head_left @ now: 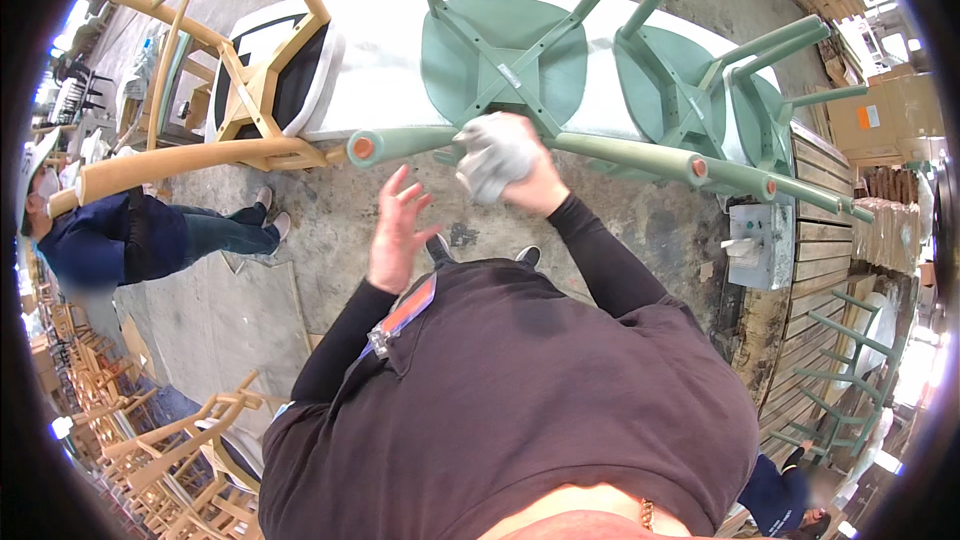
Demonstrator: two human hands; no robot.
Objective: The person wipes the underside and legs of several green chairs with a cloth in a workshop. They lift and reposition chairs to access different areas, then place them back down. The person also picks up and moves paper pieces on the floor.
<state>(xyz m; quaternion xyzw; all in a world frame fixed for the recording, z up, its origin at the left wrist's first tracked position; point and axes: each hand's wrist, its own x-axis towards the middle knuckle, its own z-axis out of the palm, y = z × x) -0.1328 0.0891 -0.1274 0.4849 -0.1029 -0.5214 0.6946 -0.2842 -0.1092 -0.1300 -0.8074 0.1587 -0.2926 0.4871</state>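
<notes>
A crumpled light grey cloth [493, 158] is gripped in my right hand [541, 178], close to the near edge of a green chair [505, 50]. That chair lies upside down, its crossed braces showing and its legs pointing up and outward. Just left of the cloth, one green leg [405, 144] ends in an orange-brown tip. My left hand [394, 230] is below that leg, fingers apart and holding nothing; it is slightly blurred. Whether the cloth touches the chair I cannot tell.
A long white-covered table [375, 70] bears the chairs, including a wooden one [262, 90] at left and more green ones [675, 90] at right. A co-worker [120, 235] stands at left. Cardboard boxes [885, 120] and a slatted wooden platform [805, 280] are at right.
</notes>
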